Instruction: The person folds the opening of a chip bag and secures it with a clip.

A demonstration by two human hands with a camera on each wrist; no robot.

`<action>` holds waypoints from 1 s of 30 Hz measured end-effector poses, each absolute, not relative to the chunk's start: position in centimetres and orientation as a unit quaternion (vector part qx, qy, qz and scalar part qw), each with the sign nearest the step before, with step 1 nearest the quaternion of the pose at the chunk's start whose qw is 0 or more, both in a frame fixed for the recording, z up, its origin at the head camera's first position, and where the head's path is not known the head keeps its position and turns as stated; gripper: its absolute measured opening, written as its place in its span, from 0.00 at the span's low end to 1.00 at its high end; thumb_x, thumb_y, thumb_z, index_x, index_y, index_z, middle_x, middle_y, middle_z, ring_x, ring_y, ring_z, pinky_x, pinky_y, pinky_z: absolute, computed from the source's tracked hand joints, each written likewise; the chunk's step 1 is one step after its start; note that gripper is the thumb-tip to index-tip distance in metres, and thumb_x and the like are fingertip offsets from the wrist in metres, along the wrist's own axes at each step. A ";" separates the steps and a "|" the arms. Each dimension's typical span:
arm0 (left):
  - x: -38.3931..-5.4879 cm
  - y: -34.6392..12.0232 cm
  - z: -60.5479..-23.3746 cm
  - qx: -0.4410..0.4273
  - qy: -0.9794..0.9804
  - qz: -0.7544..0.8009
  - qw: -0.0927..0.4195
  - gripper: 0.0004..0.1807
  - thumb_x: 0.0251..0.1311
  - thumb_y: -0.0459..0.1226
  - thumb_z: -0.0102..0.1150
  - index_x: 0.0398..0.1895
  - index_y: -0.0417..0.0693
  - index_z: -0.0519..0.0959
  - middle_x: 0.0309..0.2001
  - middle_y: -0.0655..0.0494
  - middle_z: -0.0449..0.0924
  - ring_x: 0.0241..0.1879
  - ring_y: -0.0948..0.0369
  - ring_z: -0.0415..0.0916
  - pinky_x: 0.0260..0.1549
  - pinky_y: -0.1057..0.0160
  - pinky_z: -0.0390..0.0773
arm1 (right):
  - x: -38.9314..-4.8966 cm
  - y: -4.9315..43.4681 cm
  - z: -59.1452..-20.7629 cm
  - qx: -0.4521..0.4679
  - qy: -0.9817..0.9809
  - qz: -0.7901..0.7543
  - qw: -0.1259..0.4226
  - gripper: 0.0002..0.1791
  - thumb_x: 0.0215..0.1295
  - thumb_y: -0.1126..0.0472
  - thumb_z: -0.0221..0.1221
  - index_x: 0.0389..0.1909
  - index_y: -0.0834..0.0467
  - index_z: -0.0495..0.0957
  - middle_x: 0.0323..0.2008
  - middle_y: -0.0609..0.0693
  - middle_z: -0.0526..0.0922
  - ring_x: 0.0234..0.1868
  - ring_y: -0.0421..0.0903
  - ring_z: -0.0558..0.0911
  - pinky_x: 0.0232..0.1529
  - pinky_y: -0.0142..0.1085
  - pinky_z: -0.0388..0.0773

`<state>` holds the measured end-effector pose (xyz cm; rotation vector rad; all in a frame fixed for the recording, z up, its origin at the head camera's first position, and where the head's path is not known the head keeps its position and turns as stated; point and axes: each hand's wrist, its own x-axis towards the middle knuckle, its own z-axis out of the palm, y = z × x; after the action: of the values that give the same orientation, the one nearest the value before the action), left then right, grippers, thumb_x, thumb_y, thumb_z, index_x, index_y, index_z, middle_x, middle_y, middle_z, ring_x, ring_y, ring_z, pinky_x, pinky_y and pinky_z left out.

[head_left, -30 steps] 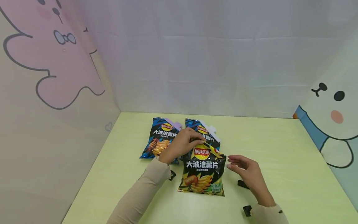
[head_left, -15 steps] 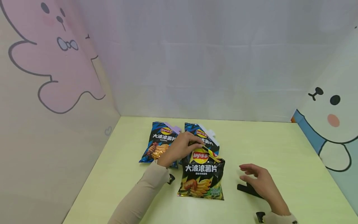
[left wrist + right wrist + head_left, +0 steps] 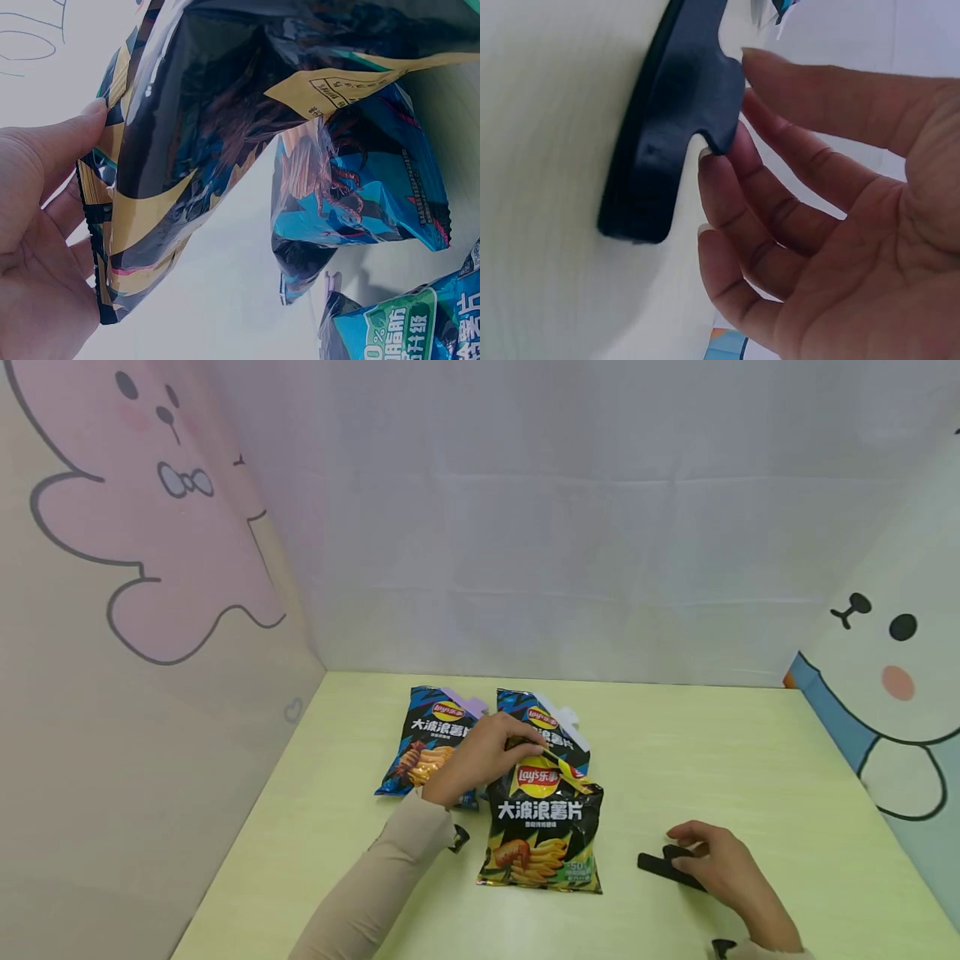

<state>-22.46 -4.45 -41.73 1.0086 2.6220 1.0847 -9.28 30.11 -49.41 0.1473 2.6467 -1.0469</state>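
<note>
meanwhile left hand [image 3: 480, 758] fingers pinch the chip bag [image 3: 543, 827] top; right hand [image 3: 723, 872] fingers, loosely curled, touch the black clip [image 3: 660, 867].

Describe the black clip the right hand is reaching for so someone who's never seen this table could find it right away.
On the pale green table, look right of the upright black-and-yellow chip bag that the left hand pinches at its top. The black clip lies flat there, under the fingertips of the right hand. It is the only long, plain black bar; everything else nearby is shiny printed bags.

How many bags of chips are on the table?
3. A black-and-yellow bag stands nearest, its top pinched by the left hand. Two blue bags lie behind it: one to the left, one partly hidden behind the hand.
</note>
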 end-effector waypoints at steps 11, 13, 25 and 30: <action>-22.6 -4.8 -41.8 0.330 0.866 0.370 0.065 0.09 0.75 0.37 0.64 0.50 0.49 0.91 0.33 0.60 0.86 0.19 0.67 0.63 0.24 0.67 0.65 | -9.1 31.0 -50.2 0.070 0.926 -0.340 0.146 0.16 0.61 0.68 0.71 0.48 0.69 0.83 0.40 0.53 0.85 0.41 0.52 0.84 0.41 0.47 0.81; -22.6 -4.8 -41.9 0.331 0.866 0.370 0.068 0.09 0.75 0.37 0.64 0.50 0.49 0.91 0.32 0.60 0.86 0.18 0.67 0.63 0.23 0.67 0.65 | -9.1 31.0 -50.2 0.072 0.926 -0.338 0.150 0.15 0.61 0.66 0.72 0.46 0.68 0.83 0.39 0.53 0.86 0.41 0.52 0.84 0.40 0.48 0.81; -22.6 -4.9 -41.8 0.334 0.864 0.370 0.066 0.09 0.76 0.38 0.63 0.50 0.50 0.91 0.32 0.57 0.86 0.19 0.66 0.63 0.24 0.66 0.65 | -9.2 31.2 -49.4 0.085 0.917 -0.353 0.167 0.09 0.62 0.64 0.72 0.36 0.64 0.83 0.36 0.53 0.86 0.39 0.51 0.82 0.36 0.44 0.79; -22.5 -4.9 -41.9 0.330 0.866 0.371 0.063 0.08 0.75 0.38 0.64 0.49 0.50 0.90 0.37 0.60 0.88 0.24 0.67 0.70 0.27 0.66 0.71 | -8.9 31.2 -49.1 0.066 0.925 -0.351 0.130 0.07 0.63 0.65 0.72 0.32 0.61 0.82 0.33 0.49 0.87 0.36 0.46 0.82 0.36 0.40 0.77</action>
<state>-22.45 -4.88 -41.85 0.9967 2.6172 1.1200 -8.92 31.19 -49.10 0.1904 2.6885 -1.0195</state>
